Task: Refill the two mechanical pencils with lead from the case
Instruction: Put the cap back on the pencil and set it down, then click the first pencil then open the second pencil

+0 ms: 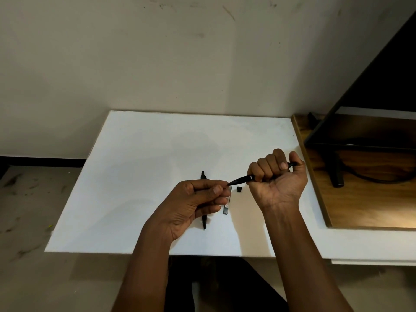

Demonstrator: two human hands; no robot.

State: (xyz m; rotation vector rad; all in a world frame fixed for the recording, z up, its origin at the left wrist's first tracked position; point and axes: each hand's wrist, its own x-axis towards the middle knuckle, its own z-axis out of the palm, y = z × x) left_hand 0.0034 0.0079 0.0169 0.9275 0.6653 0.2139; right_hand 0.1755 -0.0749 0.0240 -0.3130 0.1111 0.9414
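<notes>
My right hand (278,176) is fisted around a black mechanical pencil (240,179), thumb over its rear end, tip pointing left. My left hand (200,199) pinches thumb and forefinger at that tip; whether a lead is between them is too small to tell. A second black pencil (203,176) lies on the white board (146,176), mostly hidden under my left hand. The clear lead case (226,209) lies just right of my left fingers. A small black cap (239,189) sits on the board beside it.
The white board rests on a table against a pale wall. To the right is a wooden surface (360,210) with a dark monitor (371,86), its stand (336,174) and a cable. Floor shows on the left.
</notes>
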